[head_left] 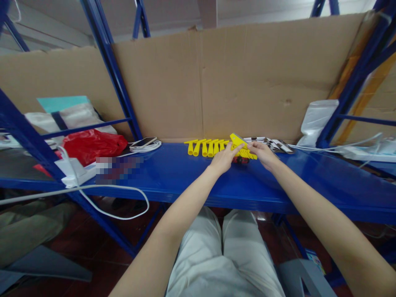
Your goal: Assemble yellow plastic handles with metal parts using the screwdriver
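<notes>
A yellow scraper (pixel 236 140) with a wide head and a greyish strip along its edge is tilted up above the blue shelf. My left hand (pixel 223 158) is closed around its lower part, which the fingers hide. At the right end of its head, my right hand (pixel 262 154) pinches the edge between thumb and fingers. Several more yellow scrapers (pixel 204 148) lie in a row to the left of my left hand, handles towards me. Below my hands sit a group of small yellow pieces (pixel 247 154) and a dark red and black object (pixel 240 160), partly covered.
The blue shelf (pixel 173 173) has a cardboard wall (pixel 247 78) behind it. Black and white packets (pixel 280 145) lie right of my hands, near a white pouch (pixel 318 119). Leftward are a phone (pixel 145 142) on a coiled cable, a red bag (pixel 93 144) and a power strip (pixel 82 173).
</notes>
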Motion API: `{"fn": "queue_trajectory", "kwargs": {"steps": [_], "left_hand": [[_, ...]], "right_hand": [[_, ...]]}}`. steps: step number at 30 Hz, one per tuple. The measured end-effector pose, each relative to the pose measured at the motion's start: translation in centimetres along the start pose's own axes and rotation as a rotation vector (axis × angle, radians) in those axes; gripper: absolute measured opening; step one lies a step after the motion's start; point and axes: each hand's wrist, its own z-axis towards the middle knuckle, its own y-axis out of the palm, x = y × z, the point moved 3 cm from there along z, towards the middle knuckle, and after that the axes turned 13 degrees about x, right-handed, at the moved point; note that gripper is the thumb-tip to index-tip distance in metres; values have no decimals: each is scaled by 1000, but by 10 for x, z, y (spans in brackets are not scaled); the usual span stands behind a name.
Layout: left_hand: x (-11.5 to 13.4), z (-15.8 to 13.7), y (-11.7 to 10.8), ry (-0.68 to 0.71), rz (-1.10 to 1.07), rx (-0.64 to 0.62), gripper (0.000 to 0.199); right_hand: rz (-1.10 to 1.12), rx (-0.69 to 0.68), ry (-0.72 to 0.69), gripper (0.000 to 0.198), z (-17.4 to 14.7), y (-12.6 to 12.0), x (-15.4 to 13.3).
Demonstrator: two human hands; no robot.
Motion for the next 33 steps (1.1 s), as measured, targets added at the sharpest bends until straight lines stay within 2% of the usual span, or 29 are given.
{"fn": "queue_trajectory", "kwargs": {"steps": [4, 7, 9, 11, 13, 16, 20, 23, 33], "left_hand": [[-6, 3, -2, -38, -124, 56, 84], [-13, 6, -3, -122, -254, 146, 86], [-18, 8, -2, -222, -359, 189, 87], [-23, 10, 1, -358, -479, 187, 89], [-27, 11, 5, -505, -611, 150, 94], [-32, 13, 8, -671, -804, 106, 99], [-35, 18, 5, -807, -1003, 112, 96], [-33, 18, 1, -864, -1104, 71, 95], [-22, 12, 0, -833, -1224, -70, 92]], "right_hand": [[-47, -67, -73, 28, 5, -9, -3], [-312, 38, -184, 23, 15, -31, -3], [-630, 183, -234, 24, 22, -52, -1], [-869, 264, -238, 30, 28, -70, 3], [-1029, 287, -204, 31, 31, -83, 9], [-1195, 245, -116, 25, 33, -90, 22], [-1295, 104, -71, 18, 35, -84, 37], [-1322, 35, -69, 19, 34, -78, 41], [-1326, 17, -40, 21, 25, -66, 30]]}}
